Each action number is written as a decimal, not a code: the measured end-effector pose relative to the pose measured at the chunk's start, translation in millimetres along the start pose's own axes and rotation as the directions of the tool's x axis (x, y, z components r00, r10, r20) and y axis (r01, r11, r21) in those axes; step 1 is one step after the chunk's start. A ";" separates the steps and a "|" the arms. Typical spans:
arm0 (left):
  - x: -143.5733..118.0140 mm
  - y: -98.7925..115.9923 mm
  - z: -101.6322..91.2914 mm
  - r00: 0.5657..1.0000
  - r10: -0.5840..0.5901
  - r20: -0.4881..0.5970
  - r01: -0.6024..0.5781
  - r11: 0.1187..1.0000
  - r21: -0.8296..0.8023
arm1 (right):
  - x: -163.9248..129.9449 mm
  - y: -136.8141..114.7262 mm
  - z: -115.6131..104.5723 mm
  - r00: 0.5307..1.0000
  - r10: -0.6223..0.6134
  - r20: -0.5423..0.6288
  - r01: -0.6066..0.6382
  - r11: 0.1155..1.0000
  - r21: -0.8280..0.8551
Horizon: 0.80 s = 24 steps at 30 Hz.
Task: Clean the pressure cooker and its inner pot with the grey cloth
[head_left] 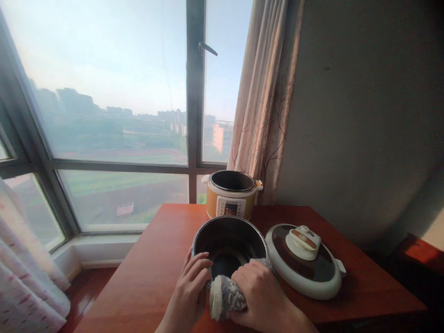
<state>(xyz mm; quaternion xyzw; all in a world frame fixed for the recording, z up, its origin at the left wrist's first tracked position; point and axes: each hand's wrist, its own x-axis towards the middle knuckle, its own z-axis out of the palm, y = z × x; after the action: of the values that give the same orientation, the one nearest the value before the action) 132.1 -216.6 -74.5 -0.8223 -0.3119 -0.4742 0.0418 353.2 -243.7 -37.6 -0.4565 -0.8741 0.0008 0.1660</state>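
While left hand grips pot rim | right hand clutches cloth | lid just beside

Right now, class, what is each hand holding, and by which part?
The left hand grips the near rim of the inner pot. The right hand holds a bunched grey cloth against that rim.
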 end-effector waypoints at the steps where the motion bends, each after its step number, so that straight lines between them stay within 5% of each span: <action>1: -0.3 -6.3 -1.3 1.000 0.012 0.018 -0.012 1.000 -0.004 | -0.1 1.1 -2.3 1.000 -0.009 0.023 0.009 1.000 -0.001; 6: 3.2 -45.6 -10.8 0.993 0.086 0.081 -0.085 0.996 -0.016 | -1.8 7.5 -13.1 0.992 -0.054 0.110 0.053 0.999 0.012; 13: 16.0 -91.3 -1.9 0.997 0.069 0.019 -0.069 0.998 0.009 | -1.4 20.8 -28.8 0.973 -0.112 0.202 0.099 0.993 0.070; 19: 14.5 -99.3 10.6 0.997 -0.067 0.024 0.068 0.996 -0.063 | -2.5 35.6 -32.6 0.978 -0.120 0.173 0.092 0.982 0.164; 24: 13.7 -97.9 -6.5 0.966 -0.155 0.209 0.178 0.979 -0.095 | -12.2 32.3 -42.8 0.990 -0.088 0.107 0.053 0.956 0.289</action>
<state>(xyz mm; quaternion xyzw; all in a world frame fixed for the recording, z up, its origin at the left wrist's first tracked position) 77.9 -134.0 -82.1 -0.8377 -0.3552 -0.4077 -0.0765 397.9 -241.1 -5.6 -0.3954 -0.8888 0.1483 0.1779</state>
